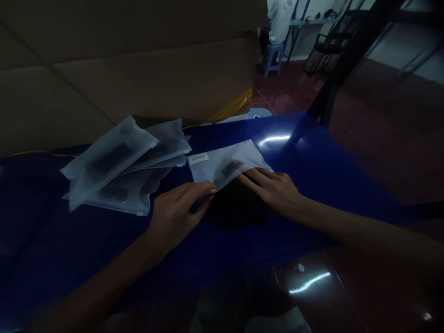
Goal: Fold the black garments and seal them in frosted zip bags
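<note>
A frosted plastic zip bag (222,163) with a small white label lies on the blue table (312,171), its near edge lifted. My left hand (176,210) pinches that bag's near edge with thumb and fingers closed on it. My right hand (275,187) reaches in from the right, its fingers slid under the bag's mouth and resting on a dark, folded item (236,208) that lies half in, half out of the bag. The dim light hides what that dark item is.
A pile of several filled frosted zip bags (121,166) lies to the left. A large cardboard box (128,60) stands behind them. Beyond the table's right edge are the red tiled floor (381,138), a blue stool (272,55) and a person in white (279,18).
</note>
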